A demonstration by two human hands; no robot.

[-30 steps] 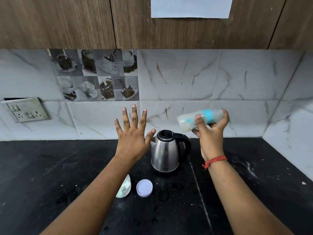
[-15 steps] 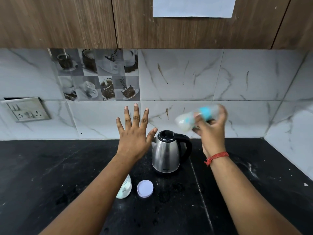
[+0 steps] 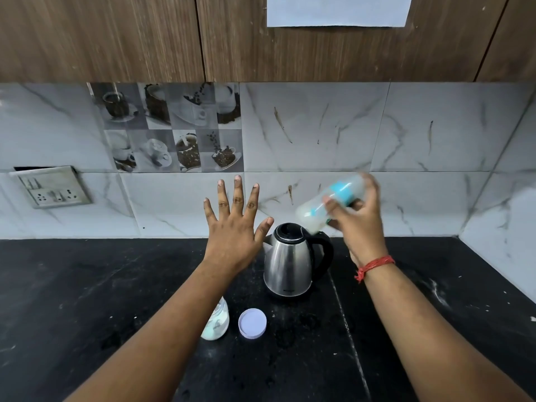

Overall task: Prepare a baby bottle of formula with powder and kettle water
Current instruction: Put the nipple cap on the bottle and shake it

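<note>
My right hand (image 3: 359,224) grips a baby bottle (image 3: 316,208) with a blue collar, held tilted in the air above and right of the steel kettle (image 3: 288,262); the bottle is motion-blurred and milky inside. My left hand (image 3: 235,227) hovers flat in the air, fingers spread and straight, left of the kettle, holding nothing. The kettle stands upright on the black counter (image 3: 87,300) with its lid shut and handle to the right. A small powder container (image 3: 216,323) stands near my left forearm, partly hidden by it, with a round lavender lid (image 3: 252,323) lying beside it.
A marble-tiled wall runs behind the counter and turns along the right side. A socket plate (image 3: 50,187) sits on the wall at the left. Wooden cupboards hang overhead. White specks dot the counter at the right.
The bottle in my right hand has swung, its base dipping lower toward the kettle and its top rising, with blur. My left hand stays spread in nearly the same spot.
</note>
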